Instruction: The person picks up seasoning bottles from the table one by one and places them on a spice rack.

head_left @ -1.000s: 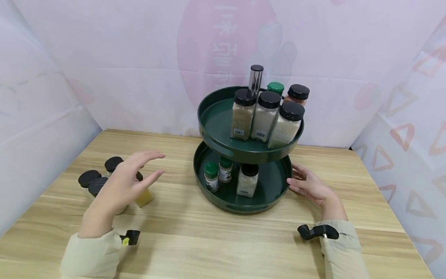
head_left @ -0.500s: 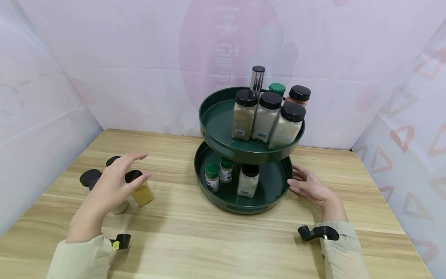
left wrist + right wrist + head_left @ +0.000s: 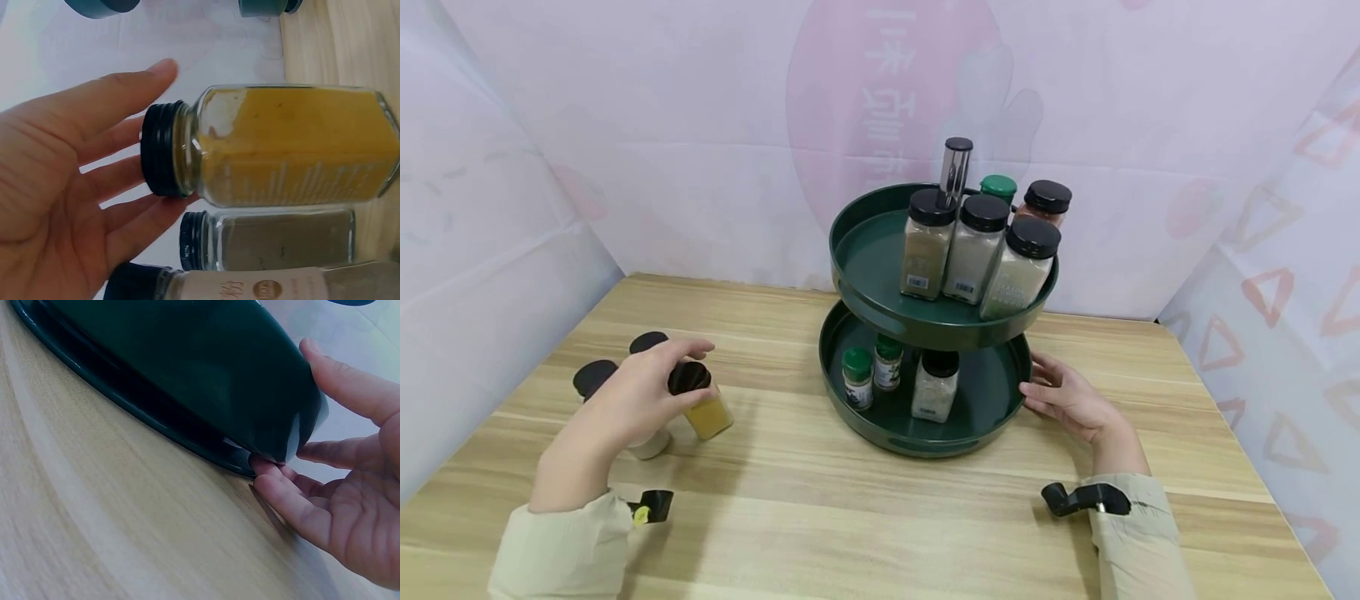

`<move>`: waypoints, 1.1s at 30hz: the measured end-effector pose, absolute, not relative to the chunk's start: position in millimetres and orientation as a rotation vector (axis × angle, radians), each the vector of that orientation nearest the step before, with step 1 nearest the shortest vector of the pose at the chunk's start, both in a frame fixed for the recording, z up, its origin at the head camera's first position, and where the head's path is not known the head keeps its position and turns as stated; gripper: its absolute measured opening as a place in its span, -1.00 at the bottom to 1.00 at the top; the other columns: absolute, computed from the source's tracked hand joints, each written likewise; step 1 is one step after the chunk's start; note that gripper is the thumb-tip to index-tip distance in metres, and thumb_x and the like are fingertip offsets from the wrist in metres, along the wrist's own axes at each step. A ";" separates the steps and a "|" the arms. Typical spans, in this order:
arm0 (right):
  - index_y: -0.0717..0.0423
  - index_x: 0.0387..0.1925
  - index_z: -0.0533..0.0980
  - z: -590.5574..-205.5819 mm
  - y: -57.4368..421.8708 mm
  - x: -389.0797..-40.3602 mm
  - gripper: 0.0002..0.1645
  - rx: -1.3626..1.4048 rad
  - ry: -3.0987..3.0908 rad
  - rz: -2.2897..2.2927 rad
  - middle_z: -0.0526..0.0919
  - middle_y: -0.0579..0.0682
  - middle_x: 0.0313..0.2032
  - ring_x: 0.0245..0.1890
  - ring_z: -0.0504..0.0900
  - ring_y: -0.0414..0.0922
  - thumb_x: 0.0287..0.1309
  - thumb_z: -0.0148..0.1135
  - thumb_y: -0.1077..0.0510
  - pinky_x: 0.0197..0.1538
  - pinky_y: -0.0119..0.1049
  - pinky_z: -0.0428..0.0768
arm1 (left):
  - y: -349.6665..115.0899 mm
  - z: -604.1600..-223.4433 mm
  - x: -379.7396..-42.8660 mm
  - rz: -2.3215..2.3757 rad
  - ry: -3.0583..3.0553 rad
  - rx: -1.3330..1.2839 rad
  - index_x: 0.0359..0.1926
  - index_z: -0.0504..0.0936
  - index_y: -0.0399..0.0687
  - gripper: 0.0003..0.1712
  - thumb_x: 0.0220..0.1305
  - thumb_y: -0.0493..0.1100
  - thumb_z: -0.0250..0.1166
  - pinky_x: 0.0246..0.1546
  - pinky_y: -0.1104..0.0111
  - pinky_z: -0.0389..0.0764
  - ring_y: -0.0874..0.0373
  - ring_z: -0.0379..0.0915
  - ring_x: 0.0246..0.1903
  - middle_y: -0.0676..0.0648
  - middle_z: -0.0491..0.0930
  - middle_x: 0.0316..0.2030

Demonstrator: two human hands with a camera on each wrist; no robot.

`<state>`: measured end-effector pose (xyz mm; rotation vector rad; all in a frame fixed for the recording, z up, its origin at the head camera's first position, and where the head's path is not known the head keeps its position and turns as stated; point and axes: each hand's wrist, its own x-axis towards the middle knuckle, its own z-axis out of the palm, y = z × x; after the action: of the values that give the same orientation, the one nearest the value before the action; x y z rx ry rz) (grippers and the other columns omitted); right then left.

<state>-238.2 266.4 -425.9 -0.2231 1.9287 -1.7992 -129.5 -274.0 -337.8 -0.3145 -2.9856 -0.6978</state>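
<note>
Left fingers (image 3: 119, 172) have lowered to one yellow jar (image 3: 287, 147) — spread about its cap (image 3: 161, 150); right fingers (image 3: 294, 509) grip lower tray (image 3: 988, 396) of two.

left hand (image 3: 634, 395): thumb parted from fingers | right hand (image 3: 1072, 403): fingers bent (thumb straighter)
</note>
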 end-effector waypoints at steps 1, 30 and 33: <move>0.23 0.56 -0.32 -425.7 266.4 -238.2 0.03 -0.222 1.927 -1.801 -0.25 0.42 0.51 0.03 0.47 -0.41 0.38 0.15 0.24 0.05 -0.56 0.59 | -274.4 -336.9 -129.7 -0.693 -3.007 -0.313 0.26 0.44 -0.23 -0.34 0.22 -0.08 0.42 0.16 -0.17 0.45 -0.29 0.42 0.21 -0.30 0.53 0.20; 0.24 0.55 -0.32 -427.4 266.6 -239.4 0.01 -0.247 1.916 -1.800 -0.26 0.42 0.51 0.04 0.47 -0.41 0.39 0.13 0.25 0.07 -0.55 0.59 | -269.0 -345.9 -133.1 -0.706 -3.042 -0.442 0.14 0.49 -0.19 -0.42 0.09 -0.24 0.47 -0.33 0.29 0.57 0.15 0.54 -0.38 -0.15 0.66 -0.08; 0.24 0.55 -0.31 -426.9 266.9 -238.5 0.01 -0.250 1.924 -1.797 -0.25 0.43 0.51 0.04 0.48 -0.40 0.40 0.12 0.24 0.07 -0.55 0.59 | -264.8 -347.8 -135.1 -0.756 -3.022 -0.465 0.18 0.47 -0.22 -0.40 0.12 -0.23 0.47 -0.43 0.41 0.48 0.21 0.45 -0.43 -0.19 0.66 -0.07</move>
<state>-238.5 266.9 -426.9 -0.2505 1.9235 -1.7971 -135.1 -264.8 -347.8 -0.4649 -3.0217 -0.7564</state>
